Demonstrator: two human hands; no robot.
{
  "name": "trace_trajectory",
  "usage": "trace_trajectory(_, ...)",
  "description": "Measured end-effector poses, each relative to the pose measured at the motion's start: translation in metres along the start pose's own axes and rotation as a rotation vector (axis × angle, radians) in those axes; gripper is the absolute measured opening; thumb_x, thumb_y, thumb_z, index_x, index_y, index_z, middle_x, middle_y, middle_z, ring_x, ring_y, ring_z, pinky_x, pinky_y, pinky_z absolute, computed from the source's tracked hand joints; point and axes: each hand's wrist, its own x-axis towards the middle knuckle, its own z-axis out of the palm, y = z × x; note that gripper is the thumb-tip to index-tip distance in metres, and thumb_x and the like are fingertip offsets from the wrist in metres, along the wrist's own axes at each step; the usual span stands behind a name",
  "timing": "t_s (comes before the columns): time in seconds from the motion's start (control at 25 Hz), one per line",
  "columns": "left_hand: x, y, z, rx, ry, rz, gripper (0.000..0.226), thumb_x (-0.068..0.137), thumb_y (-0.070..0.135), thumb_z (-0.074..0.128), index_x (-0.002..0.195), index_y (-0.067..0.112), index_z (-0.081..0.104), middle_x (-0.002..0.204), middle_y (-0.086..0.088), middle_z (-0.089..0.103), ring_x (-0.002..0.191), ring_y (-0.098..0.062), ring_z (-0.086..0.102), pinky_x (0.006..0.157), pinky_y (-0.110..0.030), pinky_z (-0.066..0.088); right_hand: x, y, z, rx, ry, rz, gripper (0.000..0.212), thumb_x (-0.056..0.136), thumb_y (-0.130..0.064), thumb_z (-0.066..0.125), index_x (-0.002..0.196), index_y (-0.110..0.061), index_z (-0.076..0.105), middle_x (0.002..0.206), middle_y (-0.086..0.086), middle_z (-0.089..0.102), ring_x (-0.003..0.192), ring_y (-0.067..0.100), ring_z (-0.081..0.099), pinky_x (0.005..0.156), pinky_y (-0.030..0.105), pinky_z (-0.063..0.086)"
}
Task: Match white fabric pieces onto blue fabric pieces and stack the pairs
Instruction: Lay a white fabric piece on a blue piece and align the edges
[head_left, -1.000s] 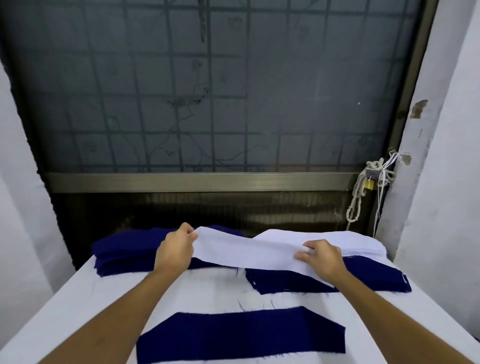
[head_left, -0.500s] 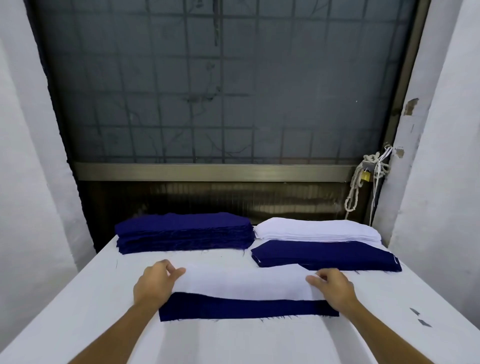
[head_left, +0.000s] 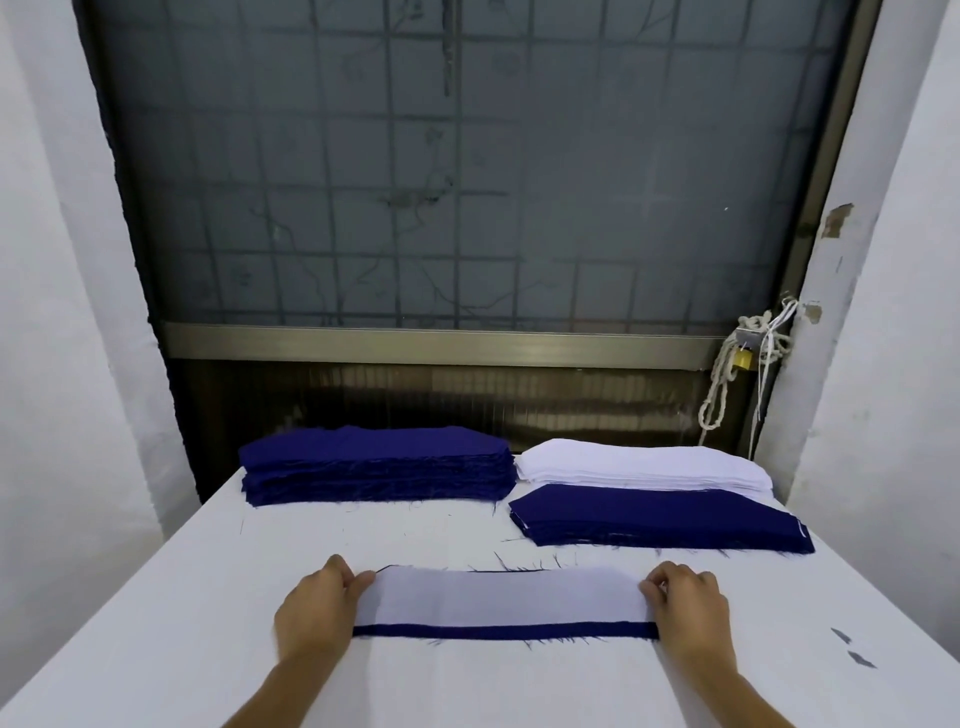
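Shift: white piece (head_left: 498, 595) now covers blue piece (head_left: 501, 631), near edge bare.
Hands: left hand (head_left: 317, 613), right hand (head_left: 685, 608) pinch the white piece's ends.

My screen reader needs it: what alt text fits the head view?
The left hand and right hand hold the ends of a white fabric piece lying on a blue piece whose near edge shows, on a white table. Behind lie a blue stack, a white stack and a blue-topped stack.
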Motion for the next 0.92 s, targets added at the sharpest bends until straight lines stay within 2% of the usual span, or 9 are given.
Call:
trace_trajectory(0.24,0.008,0.002,-0.003,0.019,-0.019,0.018,0.038,0.096,0.061,0.05,0.079,0.027,0.049,0.072,0.008,0.062,0.067,-0.012,0.059,0.058,-0.028,0.044,0.002,0.0,0.001,-0.075,0.012,-0.004,0.015,0.099,-0.019,0.049,0.097,-0.028,0.061,0.101,-0.009,0.064,0.097,0.015,0.048,0.082,0.03,0.043)
trace_trajectory(0.44,0.021,0.007,-0.008,0.073,-0.006,0.078,0.038,0.097,0.056,0.051,0.082,0.021,0.048,0.078,0.007,0.057,0.068,-0.012,0.057,0.064,-0.031,0.053,0.005,-0.001,0.0,-0.112,0.012,-0.001,0.031,0.094,-0.006,0.049,0.117,-0.026,0.057,0.117,-0.004,0.055,0.111,0.016,0.047,0.089,0.028,0.043)
trace_trajectory(0.6,0.033,0.036,-0.012,0.06,0.085,0.199,0.032,0.1,0.054,0.047,0.09,0.024,0.048,0.086,0.008,0.054,0.069,-0.008,0.054,0.062,-0.027,0.05,0.017,-0.004,-0.001,-0.086,0.031,-0.017,0.03,0.094,-0.007,0.048,0.117,-0.024,0.059,0.117,-0.003,0.055,0.113,0.016,0.047,0.091,0.028,0.044)
trace_trajectory(0.8,0.06,0.099,-0.01,0.098,0.016,0.372,0.026,0.101,0.05,0.05,0.093,0.025,0.051,0.09,0.009,0.055,0.075,-0.009,0.054,0.057,-0.02,0.039,0.048,-0.012,-0.008,-0.019,0.057,-0.064,0.021,0.097,-0.013,0.056,0.114,-0.024,0.061,0.114,-0.006,0.059,0.106,0.012,0.049,0.091,0.023,0.047)
trace_trajectory(0.92,0.076,0.141,-0.001,0.078,-0.04,0.433,0.025,0.1,0.047,0.055,0.088,0.026,0.053,0.084,0.012,0.053,0.071,-0.008,0.053,0.055,-0.019,0.04,0.072,-0.015,-0.015,-0.005,0.057,-0.095,0.016,0.098,-0.018,0.057,0.111,-0.026,0.06,0.113,-0.007,0.059,0.105,0.01,0.049,0.09,0.024,0.048)
